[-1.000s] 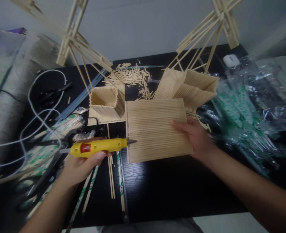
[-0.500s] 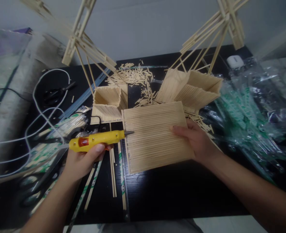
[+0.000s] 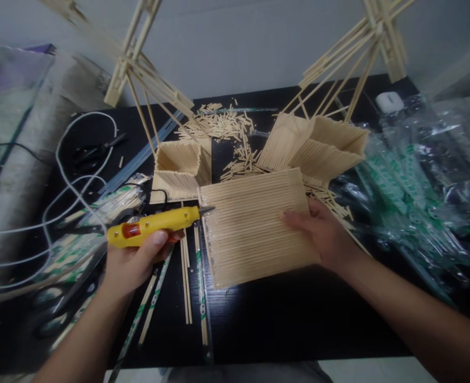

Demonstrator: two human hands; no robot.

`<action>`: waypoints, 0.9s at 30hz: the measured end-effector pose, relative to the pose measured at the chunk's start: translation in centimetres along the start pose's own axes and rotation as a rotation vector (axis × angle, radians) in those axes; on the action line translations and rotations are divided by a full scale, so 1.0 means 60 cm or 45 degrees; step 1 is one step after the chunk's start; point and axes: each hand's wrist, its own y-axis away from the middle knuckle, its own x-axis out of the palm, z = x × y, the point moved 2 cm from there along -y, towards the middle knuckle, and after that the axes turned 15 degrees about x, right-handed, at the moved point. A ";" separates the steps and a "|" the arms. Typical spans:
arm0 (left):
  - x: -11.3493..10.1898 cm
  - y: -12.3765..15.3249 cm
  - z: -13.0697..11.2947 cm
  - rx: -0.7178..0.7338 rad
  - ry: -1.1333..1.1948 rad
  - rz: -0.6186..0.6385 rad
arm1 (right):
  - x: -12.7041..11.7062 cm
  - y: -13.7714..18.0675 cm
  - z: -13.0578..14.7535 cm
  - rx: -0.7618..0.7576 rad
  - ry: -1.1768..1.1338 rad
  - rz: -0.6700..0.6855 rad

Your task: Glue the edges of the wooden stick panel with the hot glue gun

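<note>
My left hand (image 3: 133, 263) is closed round a yellow glue gun (image 3: 155, 225) with a red switch. Its metal tip touches the upper left edge of a flat panel of glued wooden sticks (image 3: 254, 226). My right hand (image 3: 322, 234) grips the panel's right edge, thumb on top, and tilts it above the black table (image 3: 299, 319). Behind the panel stand a small open box of sticks (image 3: 181, 165) and a larger angled stick piece (image 3: 318, 146).
Tall stick frames (image 3: 147, 74) rise at the back left and right. Cut stick bits (image 3: 223, 127) litter the far table. White cable (image 3: 71, 181), scissors (image 3: 95, 151) and wrapped chopsticks (image 3: 111, 205) lie left. Crumpled clear wrappers (image 3: 414, 181) pile at the right. Loose sticks (image 3: 185, 282) lie in front.
The glue gun's tip has moved up along the panel's left edge toward its top corner. My right hand has turned the panel a little, its left side swinging nearer me.
</note>
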 end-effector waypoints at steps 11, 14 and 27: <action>-0.023 0.016 0.022 -0.050 -0.044 0.124 | -0.002 -0.003 0.003 -0.056 0.014 -0.078; -0.027 0.018 0.028 -0.063 -0.074 0.156 | -0.003 -0.003 0.002 -0.060 -0.003 -0.074; -0.026 0.013 0.022 -0.079 -0.066 0.238 | -0.005 -0.006 0.006 -0.070 -0.047 -0.136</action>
